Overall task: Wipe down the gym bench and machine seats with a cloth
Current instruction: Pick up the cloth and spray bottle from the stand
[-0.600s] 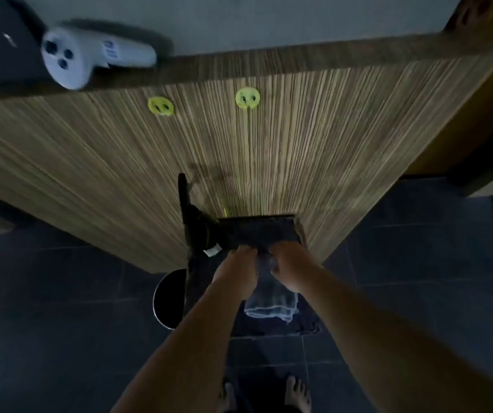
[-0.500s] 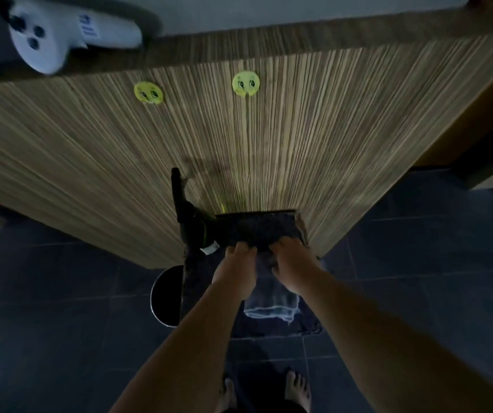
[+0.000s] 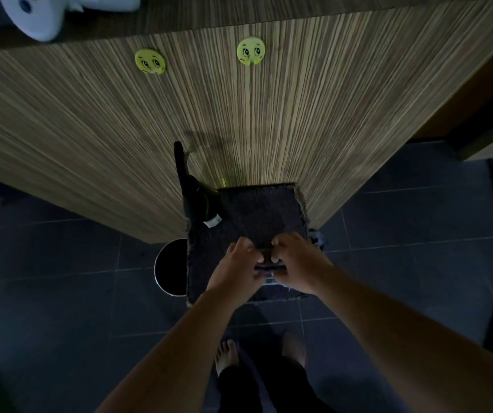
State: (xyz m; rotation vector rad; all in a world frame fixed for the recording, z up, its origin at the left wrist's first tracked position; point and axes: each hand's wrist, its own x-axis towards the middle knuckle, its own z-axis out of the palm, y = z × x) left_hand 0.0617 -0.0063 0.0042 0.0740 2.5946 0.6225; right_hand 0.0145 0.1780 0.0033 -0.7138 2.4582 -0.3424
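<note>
Over the dark seat [image 3: 263,216] beside the wooden panel [image 3: 239,120], our left hand [image 3: 236,269] and right hand [image 3: 297,263] sit close together, fingers curled round the cloth [image 3: 269,280]. It looks soft, light and limp; we judge a bunched wad grips best.

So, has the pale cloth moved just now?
Yes. Against the dark pad, the cloth has drawn upward, bunched between left hand and right hand.
</note>
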